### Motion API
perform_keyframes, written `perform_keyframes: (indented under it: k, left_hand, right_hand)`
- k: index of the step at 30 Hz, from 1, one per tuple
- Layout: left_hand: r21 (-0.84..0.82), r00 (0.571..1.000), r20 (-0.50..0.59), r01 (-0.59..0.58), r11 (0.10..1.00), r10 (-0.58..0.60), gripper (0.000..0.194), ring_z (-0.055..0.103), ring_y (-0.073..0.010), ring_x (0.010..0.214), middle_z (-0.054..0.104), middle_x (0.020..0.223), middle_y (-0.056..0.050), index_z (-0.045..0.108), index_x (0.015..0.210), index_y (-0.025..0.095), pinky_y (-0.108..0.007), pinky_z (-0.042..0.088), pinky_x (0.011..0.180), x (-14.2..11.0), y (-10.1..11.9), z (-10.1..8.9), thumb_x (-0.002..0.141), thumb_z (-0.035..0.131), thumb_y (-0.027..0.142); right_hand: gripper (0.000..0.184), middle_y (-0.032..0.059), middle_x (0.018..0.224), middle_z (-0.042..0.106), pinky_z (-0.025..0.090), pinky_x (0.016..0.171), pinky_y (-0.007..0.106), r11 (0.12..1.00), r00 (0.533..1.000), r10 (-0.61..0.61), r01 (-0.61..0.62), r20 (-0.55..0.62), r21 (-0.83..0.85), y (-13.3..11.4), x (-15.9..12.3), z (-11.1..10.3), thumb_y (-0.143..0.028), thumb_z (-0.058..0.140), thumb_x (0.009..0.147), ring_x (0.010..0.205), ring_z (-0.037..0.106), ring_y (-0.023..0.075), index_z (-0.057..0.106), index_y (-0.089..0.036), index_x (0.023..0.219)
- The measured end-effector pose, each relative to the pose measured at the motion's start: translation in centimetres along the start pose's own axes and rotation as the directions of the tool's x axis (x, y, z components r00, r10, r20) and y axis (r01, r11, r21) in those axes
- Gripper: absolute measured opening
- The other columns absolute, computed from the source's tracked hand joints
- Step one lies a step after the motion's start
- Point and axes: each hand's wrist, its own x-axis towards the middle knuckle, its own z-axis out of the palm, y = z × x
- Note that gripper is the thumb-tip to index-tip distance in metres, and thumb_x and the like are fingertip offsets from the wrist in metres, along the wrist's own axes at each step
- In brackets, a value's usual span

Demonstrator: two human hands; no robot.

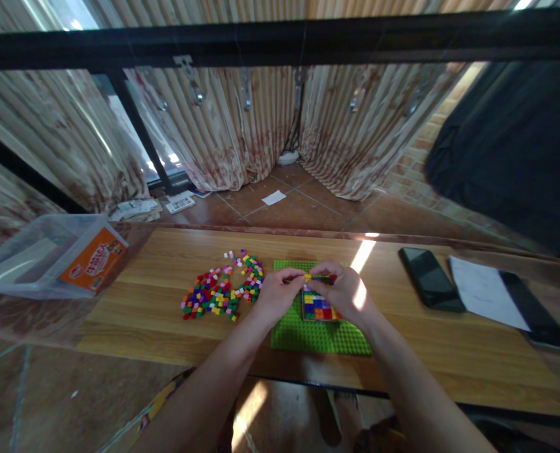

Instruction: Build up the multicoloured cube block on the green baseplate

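A green studded baseplate [289,336] lies on the wooden table, and on it sits a block of small coloured toy bricks [320,308] in red, blue, yellow and white. My left hand [280,294] reaches over the baseplate's left part, thumb and forefinger closed at a tiny yellow toy brick [307,277]. From the other side my right hand [343,292] bends over the back of the block, its fingers pinched near the same brick. What those right fingers grip is partly hidden. Left of the baseplate spreads a loose pile of mixed toy bricks [221,292].
A clear plastic box [39,251] with an orange label stands at the table's left end. To the right lie a dark phone [431,280], a white paper [485,289] and another dark flat device [547,314]. Curtains [246,126] hang behind the table.
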Motion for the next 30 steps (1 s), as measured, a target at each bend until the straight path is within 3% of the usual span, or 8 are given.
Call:
perform_keyframes:
  k: [10, 17, 25, 30]
  left_hand:
    - [-0.151, 0.998, -0.015, 0.062, 0.987, -0.065, 0.017, 0.052, -0.0105, 0.056, 0.066, 0.064, -0.002, 0.075, 0.08, 0.013, -0.023, 0.039, 0.055, 0.2, 0.0, 0.4, 0.072, 0.066, 0.024]
    - [-0.304, 0.99, -0.018, 0.127, 0.944, -0.139, 0.012, 0.053, -0.01, 0.056, 0.064, 0.06, -0.001, 0.075, 0.075, 0.013, -0.023, 0.042, 0.057, 0.0, 0.4, 0.6, 0.067, 0.069, 0.021]
    - [-0.356, 0.985, -0.049, 0.135, 0.925, -0.162, 0.016, 0.055, -0.0093, 0.058, 0.067, 0.067, -0.002, 0.075, 0.078, 0.013, -0.022, 0.045, 0.059, -0.2, -0.2, 0.9, 0.068, 0.07, 0.023]
    - [-0.263, 0.993, -0.052, 0.093, 0.96, -0.11, 0.02, 0.058, -0.0107, 0.06, 0.07, 0.071, -0.003, 0.075, 0.087, 0.013, -0.022, 0.046, 0.06, -0.4, -1.0, 1.1, 0.075, 0.065, 0.026]
  right_hand:
    - [0.023, 0.0034, 0.075, 0.075, 0.055, 0.06, 0.028, 0.942, 0.976, 0.191, -0.211, 0.101, 0.261, 0.4, 0.4, 0.1, -0.035, 0.074, 0.064, 0.066, 0.068, 0.0175, 0.076, -0.019, 0.08]
    - [0.022, 0.0044, 0.077, 0.075, 0.055, 0.062, 0.029, 0.942, 0.978, 0.18, -0.202, 0.106, 0.268, 0.5, 0.5, 0.2, -0.034, 0.075, 0.065, 0.068, 0.069, 0.0178, 0.076, -0.019, 0.081]
    - [0.022, 0.0045, 0.076, 0.075, 0.056, 0.063, 0.029, 0.945, 0.984, 0.153, -0.174, 0.096, 0.278, 0.8, 0.4, 0.4, -0.035, 0.074, 0.065, 0.068, 0.069, 0.0182, 0.076, -0.019, 0.08]
    - [0.028, 0.0042, 0.081, 0.075, 0.057, 0.067, 0.03, 0.942, 0.986, 0.143, -0.164, 0.091, 0.293, 1.2, 0.1, 0.4, -0.04, 0.076, 0.065, 0.073, 0.07, 0.0186, 0.076, -0.02, 0.084]
